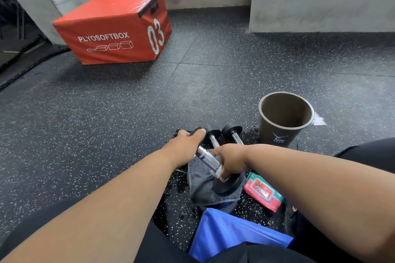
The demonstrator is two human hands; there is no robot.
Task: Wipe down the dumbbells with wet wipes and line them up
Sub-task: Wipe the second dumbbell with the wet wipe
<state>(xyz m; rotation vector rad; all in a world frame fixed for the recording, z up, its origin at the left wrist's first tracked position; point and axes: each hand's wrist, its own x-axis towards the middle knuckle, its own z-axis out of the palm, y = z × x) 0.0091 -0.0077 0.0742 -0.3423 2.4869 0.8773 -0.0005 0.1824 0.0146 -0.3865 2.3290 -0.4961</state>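
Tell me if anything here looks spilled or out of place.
Yes: the floor looks wet, darker around the grey cloth and dumbbells, with a shiny patch right of the brown bin.

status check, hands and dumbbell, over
Left hand grips dumbbell far head. Right hand wiping handle. Two dumbbells close behind.

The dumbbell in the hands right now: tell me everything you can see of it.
The held dumbbell has round black end weights and a shiny knurled metal handle. It lies tilted, its far end up and left, its near end low over a grey cloth. The left hand grips the far weight; the right hand presses a white wet wipe around the handle's near part. Two more dumbbells lie just beyond on the speckled floor.
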